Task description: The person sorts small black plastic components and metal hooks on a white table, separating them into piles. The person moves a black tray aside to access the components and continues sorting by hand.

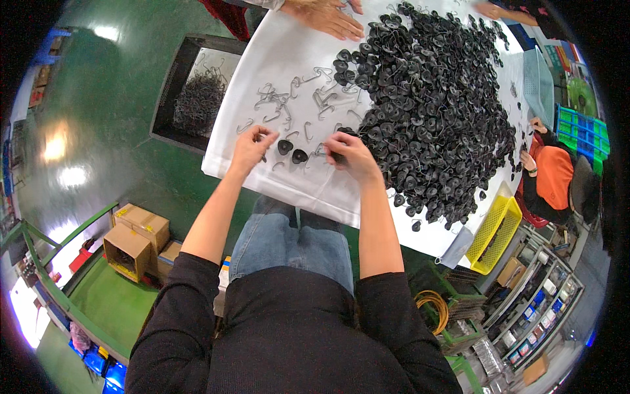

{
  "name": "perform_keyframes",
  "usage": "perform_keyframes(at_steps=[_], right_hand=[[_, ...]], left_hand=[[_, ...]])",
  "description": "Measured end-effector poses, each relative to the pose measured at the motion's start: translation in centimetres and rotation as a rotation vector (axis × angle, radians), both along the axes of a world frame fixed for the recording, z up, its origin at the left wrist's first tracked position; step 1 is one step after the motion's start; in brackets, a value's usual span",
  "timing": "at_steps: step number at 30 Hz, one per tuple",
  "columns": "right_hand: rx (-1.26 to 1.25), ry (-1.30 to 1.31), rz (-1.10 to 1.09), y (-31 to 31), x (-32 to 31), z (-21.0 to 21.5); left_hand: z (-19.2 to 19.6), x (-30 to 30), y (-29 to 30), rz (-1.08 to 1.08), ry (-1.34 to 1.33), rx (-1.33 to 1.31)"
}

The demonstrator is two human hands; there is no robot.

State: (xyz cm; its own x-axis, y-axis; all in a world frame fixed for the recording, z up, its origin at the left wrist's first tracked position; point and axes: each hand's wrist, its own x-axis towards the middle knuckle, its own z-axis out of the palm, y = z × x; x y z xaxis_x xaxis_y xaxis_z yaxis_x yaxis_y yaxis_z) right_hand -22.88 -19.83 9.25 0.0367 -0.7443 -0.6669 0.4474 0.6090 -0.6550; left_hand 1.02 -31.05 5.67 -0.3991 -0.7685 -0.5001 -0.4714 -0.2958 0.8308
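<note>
My left hand (251,151) is over the near left part of the white-covered table (315,189), thumb and fingers pinched together. Something small and dark shows under its fingertips, too little to name. My right hand (354,156) is closed on a black disc-shaped piece (338,157), mostly hidden by the fingers. Between the hands lie two loose black discs (299,156) with thin wire hooks. Beyond them, bent wire hooks (272,98) are scattered over the cloth. A large heap of black discs with hooks (436,111) spreads to the right of my right hand.
Across the table is another person's hand (325,18); a worker in an orange garment (553,176) sits at the right edge. A black crate of wire hooks (197,98) stands left of the table. At the right corner is a yellow basket (491,243); cardboard boxes (128,253) stand lower left.
</note>
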Motion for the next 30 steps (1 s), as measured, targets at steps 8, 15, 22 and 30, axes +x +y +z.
perform_keyframes(at_steps=[8,15,22,30], right_hand=[[-0.248,1.438,0.435,-0.5,8.2,-5.1],[-0.241,-0.372,-0.109,7.0,-3.4,1.0],[-0.551,-0.21,-0.776,23.8,-15.9,4.7],[-0.318,-0.166,-1.913,47.8,-32.0,2.5]], left_hand=[[-1.3,-1.9,3.2,-0.242,-0.319,-0.483],[4.3,-6.6,2.9,-0.303,0.213,0.469],[9.0,-28.7,15.9,-0.488,0.431,0.877],[8.8,-56.3,43.0,-0.674,0.282,0.976]])
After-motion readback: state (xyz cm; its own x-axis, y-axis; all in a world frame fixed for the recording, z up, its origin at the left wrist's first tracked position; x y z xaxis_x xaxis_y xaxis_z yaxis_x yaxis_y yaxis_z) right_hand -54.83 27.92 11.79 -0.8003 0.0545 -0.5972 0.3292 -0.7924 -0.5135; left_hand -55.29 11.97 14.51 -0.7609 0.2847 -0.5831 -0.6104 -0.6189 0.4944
